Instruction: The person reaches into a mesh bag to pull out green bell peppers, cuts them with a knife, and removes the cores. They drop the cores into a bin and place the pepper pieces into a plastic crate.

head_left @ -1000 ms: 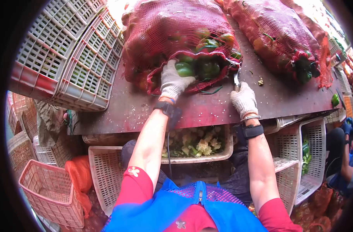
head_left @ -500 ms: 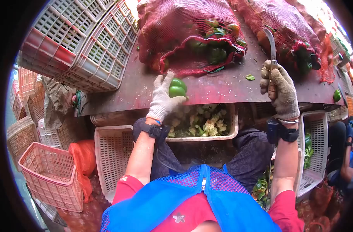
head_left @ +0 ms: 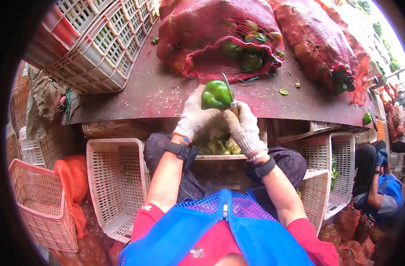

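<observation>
A green bell pepper is gripped in my gloved left hand, over the near edge of the metal table. My gloved right hand is closed round the handle of a knife with a curved blade. That blade stands upright against the right side of the pepper. Just beyond, a red mesh sack lies with its mouth open towards me, green peppers showing inside. Below my hands, a tray holds pale pepper cores, partly hidden by the gloves.
Stacked white crates stand on the table's left. A second mesh sack lies at right. Below the table are a crate on my left and another crate on my right. A person in blue sits far right.
My right hand has brought the knife down and left to the pepper. The left hand has moved slightly right with the pepper, and the view has shifted a little.
</observation>
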`<move>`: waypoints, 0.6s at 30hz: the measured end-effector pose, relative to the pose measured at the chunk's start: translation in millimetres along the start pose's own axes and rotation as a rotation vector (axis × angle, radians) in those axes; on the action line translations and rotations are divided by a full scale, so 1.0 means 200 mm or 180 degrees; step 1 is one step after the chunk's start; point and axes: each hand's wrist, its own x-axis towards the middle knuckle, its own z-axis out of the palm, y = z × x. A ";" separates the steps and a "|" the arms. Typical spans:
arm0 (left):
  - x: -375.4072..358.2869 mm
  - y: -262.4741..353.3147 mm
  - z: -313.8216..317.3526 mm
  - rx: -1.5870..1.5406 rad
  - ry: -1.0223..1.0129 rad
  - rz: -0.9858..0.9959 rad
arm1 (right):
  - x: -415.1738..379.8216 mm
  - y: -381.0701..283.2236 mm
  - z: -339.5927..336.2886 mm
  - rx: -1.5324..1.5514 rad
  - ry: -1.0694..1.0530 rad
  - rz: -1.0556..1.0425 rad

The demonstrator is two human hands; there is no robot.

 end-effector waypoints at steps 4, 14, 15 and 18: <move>0.09 -0.06 0.10 0.0182 0.0452 0.0261 | 0.12 0.04 0.04 -0.0206 -0.0049 0.0311; 0.15 -0.03 0.16 -0.0219 0.0808 0.0164 | 0.21 -0.05 -0.17 -0.0798 -0.0598 0.0162; 0.15 -0.03 0.17 -0.0193 0.0862 0.0240 | 0.21 -0.09 -0.19 -0.0868 -0.0751 0.0134; 0.15 -0.02 0.18 -0.0108 0.0949 0.0404 | 0.25 -0.06 -0.20 -0.1344 -0.0992 -0.0199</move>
